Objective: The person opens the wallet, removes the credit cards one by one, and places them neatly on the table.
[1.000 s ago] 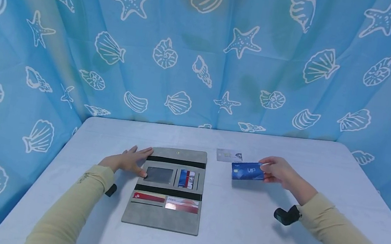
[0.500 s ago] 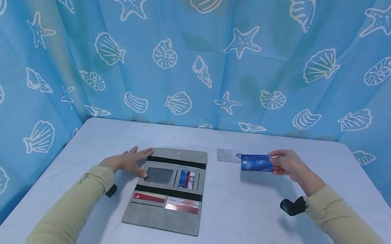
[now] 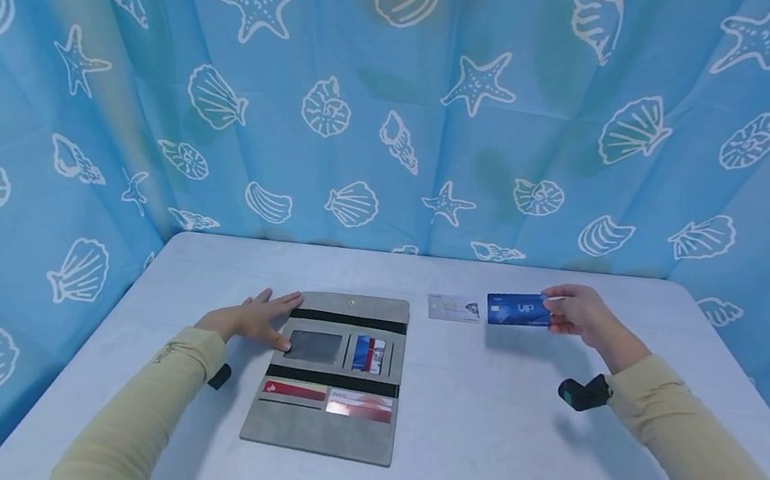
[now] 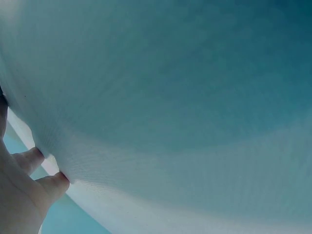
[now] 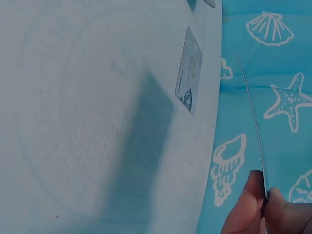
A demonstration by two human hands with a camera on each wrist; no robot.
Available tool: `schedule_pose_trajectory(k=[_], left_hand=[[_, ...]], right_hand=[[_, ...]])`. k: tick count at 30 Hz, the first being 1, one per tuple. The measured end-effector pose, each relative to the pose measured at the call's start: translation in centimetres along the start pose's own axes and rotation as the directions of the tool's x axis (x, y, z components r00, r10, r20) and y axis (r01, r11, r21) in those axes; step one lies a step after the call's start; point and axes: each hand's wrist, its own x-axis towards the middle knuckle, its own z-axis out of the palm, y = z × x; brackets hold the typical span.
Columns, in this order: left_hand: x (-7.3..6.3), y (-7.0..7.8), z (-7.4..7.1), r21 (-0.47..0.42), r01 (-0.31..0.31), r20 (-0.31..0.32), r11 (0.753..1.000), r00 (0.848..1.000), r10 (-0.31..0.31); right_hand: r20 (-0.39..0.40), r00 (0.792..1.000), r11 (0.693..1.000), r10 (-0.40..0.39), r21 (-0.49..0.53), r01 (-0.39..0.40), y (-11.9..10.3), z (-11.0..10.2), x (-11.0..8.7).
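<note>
A grey wallet (image 3: 318,434) lies unfolded on the table, cards tucked in several of its slots and a dark window pocket near its middle. Along its upper left edge rests my left hand (image 3: 255,319), fingers spread and thumb on the window pocket's side. My right hand (image 3: 583,313) pinches a blue VIP card (image 3: 518,310) by its right end, off the table. In the right wrist view that blue card (image 5: 253,117) shows edge-on between thumb and fingers. A silver-white card (image 3: 453,308) lies flat just left of it.
The white-covered table (image 3: 473,452) ends at a blue curtain (image 3: 404,110) with white shells and starfish. A dark wrist camera (image 3: 585,392) juts out under the right sleeve. In the right wrist view, a shadow falls across the tabletop.
My right hand has carried the blue card right and toward the back of the table, from in front of the silver-white card to beside it. The left hand and wallet stay put.
</note>
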Motion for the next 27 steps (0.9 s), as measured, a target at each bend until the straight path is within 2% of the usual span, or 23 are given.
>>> schedule_pose_trajectory(k=[10, 15, 27], left_hand=[[-0.1, 0.1, -0.1, -0.001, -0.008, -0.001, 1.0, 1.0, 0.008], [0.0, 0.1, 0.0, 0.002, -0.002, -0.006, 1.0, 1.0, 0.002], [0.0, -0.1, 0.0, -0.008, -0.004, -0.011, 1.0, 1.0, 0.004]], right_hand=[[-0.077, 0.997, 0.999, 0.013, 0.03, -0.011, 0.4, 0.2, 1.2], [-0.119, 0.993, 0.999, 0.021, 0.038, -0.017, 1.3, 0.4, 1.9], [-0.252, 0.963, 0.995, -0.091, 0.02, 0.099, 3.9, 2.0, 3.8]])
